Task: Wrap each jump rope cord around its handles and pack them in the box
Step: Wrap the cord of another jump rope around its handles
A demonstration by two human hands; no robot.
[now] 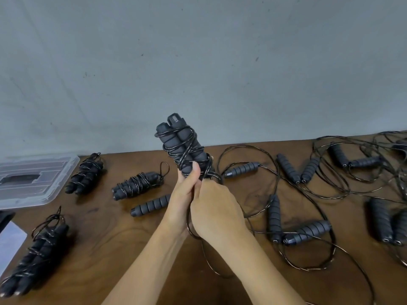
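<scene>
Three wrapped bundles [86, 173] lay on the brown wooden table [114, 245], near a clear plastic box [55, 186]. The left hand [185, 194] gripped two ribbed foam handles [182, 146] upright above it; the right hand [217, 209] seemed curled around the thin black cord [191, 230].

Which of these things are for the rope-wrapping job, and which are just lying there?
For the job:
- jump rope being wrapped, held by left hand and right hand
- wrapped bundles
- loose ropes waiting their turn
- clear plastic box

Just lying about:
- flat grey thing at the table's left edge
- dark thing beside it; I cannot tell what it is
</scene>
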